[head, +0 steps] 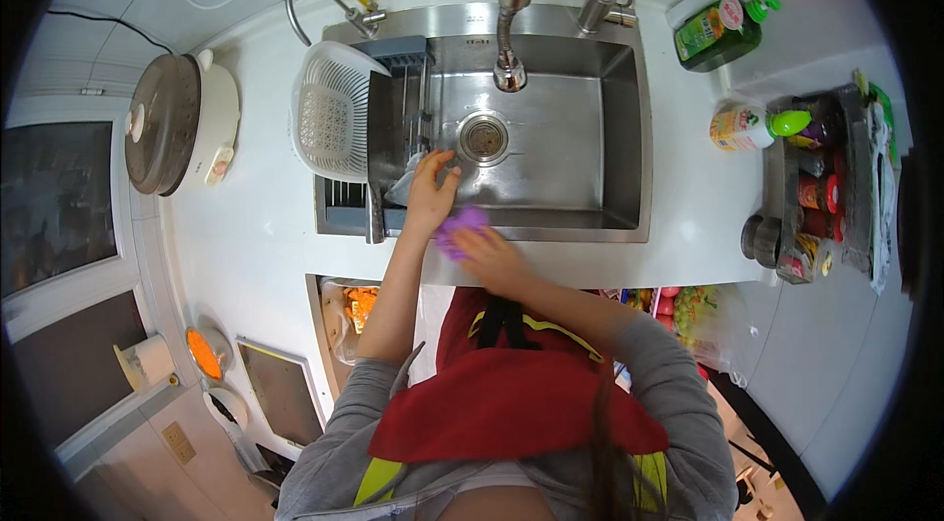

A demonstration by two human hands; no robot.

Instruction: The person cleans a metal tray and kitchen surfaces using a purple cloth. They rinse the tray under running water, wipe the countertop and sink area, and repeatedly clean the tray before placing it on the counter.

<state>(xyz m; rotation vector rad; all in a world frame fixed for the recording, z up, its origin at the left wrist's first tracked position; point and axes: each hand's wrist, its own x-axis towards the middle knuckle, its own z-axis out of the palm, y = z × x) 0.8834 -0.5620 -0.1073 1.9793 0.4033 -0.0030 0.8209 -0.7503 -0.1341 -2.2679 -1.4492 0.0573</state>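
My right hand (pixel 490 261) presses a purple cloth (pixel 461 222) against the front rim of a stainless-steel sink (pixel 568 234). The hand and cloth are slightly blurred. My left hand (pixel 434 185) hovers over the sink's front left corner, fingers apart, with nothing visible in its grasp. Beside its fingers is a greyish item (pixel 400 189), partly covered by the hand; I cannot tell what it is. A steel cleaver (pixel 378 130) lies across the grey drying rack (pixel 394 49), its handle toward me. The sink's drain (pixel 484 140) is just beyond my left fingertips.
A faucet (pixel 509 71) hangs over the basin. Left are a white colander (pixel 332 115) and a lidded electric pot (pixel 181 123). Right stand a green pump bottle (pixel 719 33), a spray bottle (pixel 741 128) and a condiment rack (pixel 855 182). An open drawer (pixel 313 314) lies below the counter.
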